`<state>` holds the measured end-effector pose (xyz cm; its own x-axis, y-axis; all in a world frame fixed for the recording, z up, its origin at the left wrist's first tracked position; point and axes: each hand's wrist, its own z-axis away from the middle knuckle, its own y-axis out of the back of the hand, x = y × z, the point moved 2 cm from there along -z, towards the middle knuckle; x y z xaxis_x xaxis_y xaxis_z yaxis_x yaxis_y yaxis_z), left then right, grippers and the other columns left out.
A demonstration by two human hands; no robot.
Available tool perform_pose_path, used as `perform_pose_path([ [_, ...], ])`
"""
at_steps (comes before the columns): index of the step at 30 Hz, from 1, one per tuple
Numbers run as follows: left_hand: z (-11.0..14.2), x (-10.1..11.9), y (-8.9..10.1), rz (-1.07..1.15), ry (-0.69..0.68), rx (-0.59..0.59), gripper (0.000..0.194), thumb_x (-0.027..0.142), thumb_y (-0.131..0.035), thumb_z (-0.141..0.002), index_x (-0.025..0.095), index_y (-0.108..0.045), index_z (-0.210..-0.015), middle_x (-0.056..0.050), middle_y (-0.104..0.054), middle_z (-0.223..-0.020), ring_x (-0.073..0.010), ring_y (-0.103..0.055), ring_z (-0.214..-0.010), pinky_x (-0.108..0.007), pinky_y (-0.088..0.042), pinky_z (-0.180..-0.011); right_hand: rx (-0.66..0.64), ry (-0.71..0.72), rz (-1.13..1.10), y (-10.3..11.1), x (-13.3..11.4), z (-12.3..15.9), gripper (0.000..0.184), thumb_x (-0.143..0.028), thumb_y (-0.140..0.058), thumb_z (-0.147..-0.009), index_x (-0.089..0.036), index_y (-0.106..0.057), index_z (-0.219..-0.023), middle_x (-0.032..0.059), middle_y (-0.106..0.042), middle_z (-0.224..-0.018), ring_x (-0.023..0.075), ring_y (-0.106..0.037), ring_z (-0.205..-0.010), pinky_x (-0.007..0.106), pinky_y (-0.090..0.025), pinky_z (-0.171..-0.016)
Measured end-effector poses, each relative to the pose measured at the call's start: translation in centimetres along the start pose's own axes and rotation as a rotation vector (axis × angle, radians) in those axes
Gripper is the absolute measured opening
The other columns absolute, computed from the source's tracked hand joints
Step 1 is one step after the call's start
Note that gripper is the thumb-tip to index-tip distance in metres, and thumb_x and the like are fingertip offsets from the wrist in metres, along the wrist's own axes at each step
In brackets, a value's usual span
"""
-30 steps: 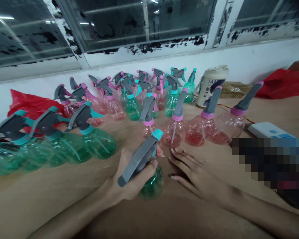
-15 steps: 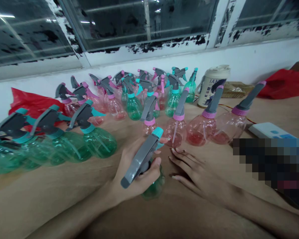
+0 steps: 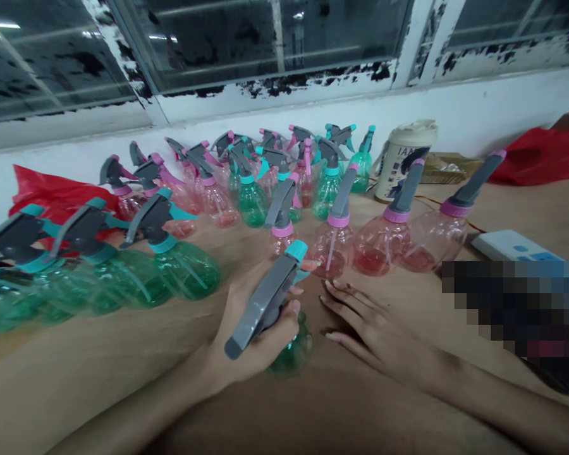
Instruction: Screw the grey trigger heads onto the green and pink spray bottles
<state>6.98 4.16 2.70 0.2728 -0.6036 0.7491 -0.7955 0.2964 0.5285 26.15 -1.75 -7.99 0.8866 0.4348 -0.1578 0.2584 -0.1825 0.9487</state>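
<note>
My left hand (image 3: 251, 322) is wrapped round the neck of a green spray bottle (image 3: 291, 351) with a grey trigger head and a turquoise nozzle. The hand hides its collar and part of its body. My right hand (image 3: 365, 319) lies flat on the table to the right of that bottle, fingers apart and holding nothing. Just beyond the hands stands a row of pink spray bottles (image 3: 382, 249) with grey heads and pink collars. To the left is a row of green spray bottles (image 3: 184, 268) with turquoise collars.
More pink and green spray bottles (image 3: 253, 205) crowd together near the wall. A cream tumbler (image 3: 403, 170), a brown box (image 3: 446, 169) and a red bag (image 3: 543, 158) stand at back right. Another red bag (image 3: 61, 196) lies at left. A white device (image 3: 516, 245) sits at right.
The whole view shifts slightly left and up. My left hand keeps its hold on the green spray bottle, and my right hand stays flat on the table.
</note>
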Motion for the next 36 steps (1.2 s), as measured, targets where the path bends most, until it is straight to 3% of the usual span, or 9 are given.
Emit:
perform_pose_path([
  [10, 0.04, -0.3, -0.1, -0.016, 0.02, 0.002, 0.023, 0.021, -0.054, -0.075, 0.026, -0.066, -0.094, 0.0, -0.068, -0.075, -0.016, -0.061, -0.053, -0.029, -0.054, -0.054, 0.003, 0.016, 0.047, 0.04, 0.03, 0.05, 0.053, -0.045, -0.039, -0.096, -0.011, -0.048, -0.136, 0.0124, -0.048, -0.143, 0.0253, -0.042, -0.133, 0.047, -0.041, -0.107],
  [15, -0.07, -0.09, -0.07, -0.002, -0.025, 0.005, 0.023, 0.019, -0.054, -0.075, 0.026, -0.067, -0.093, -0.001, -0.068, -0.077, -0.017, -0.063, -0.057, -0.031, -0.055, -0.058, -0.001, 0.036, 0.103, -0.01, 0.01, 0.05, 0.054, -0.046, -0.037, -0.097, -0.01, -0.048, -0.136, 0.0126, -0.047, -0.143, 0.0265, -0.044, -0.132, 0.047, -0.043, -0.106],
  [20, -0.04, -0.06, -0.08, 0.052, 0.012, 0.023, 0.023, 0.018, -0.054, -0.074, 0.026, -0.066, -0.092, -0.002, -0.068, -0.08, -0.0183, -0.065, -0.063, -0.032, -0.056, -0.063, 0.01, 0.051, 0.128, 0.02, 0.05, -0.01, 0.054, -0.046, -0.035, -0.097, -0.01, -0.049, -0.135, 0.0122, -0.047, -0.143, 0.0267, -0.044, -0.132, 0.047, -0.044, -0.104],
  [27, 0.04, -0.15, -0.13, 0.041, 0.027, 0.009, 0.019, 0.021, -0.055, -0.075, 0.026, -0.066, -0.09, -0.001, -0.07, -0.082, -0.0159, -0.062, -0.054, -0.031, -0.055, -0.055, 0.026, 0.066, 0.152, 0.02, -0.02, -0.09, 0.054, -0.046, -0.034, -0.098, -0.008, -0.05, -0.134, 0.0126, -0.048, -0.141, 0.0274, -0.047, -0.13, 0.047, -0.046, -0.102],
  [36, 0.19, -0.13, 0.72, -0.021, -0.012, -0.012, 0.015, 0.022, -0.055, -0.077, 0.025, -0.066, -0.086, 0.001, -0.068, -0.071, -0.019, -0.066, -0.063, -0.03, -0.054, -0.057, 0.021, 0.058, 0.133, 0.02, 0.08, 0.01, 0.053, -0.045, -0.038, -0.097, -0.01, -0.05, -0.134, 0.0116, -0.048, -0.141, 0.0267, -0.047, -0.13, 0.047, -0.047, -0.102],
])
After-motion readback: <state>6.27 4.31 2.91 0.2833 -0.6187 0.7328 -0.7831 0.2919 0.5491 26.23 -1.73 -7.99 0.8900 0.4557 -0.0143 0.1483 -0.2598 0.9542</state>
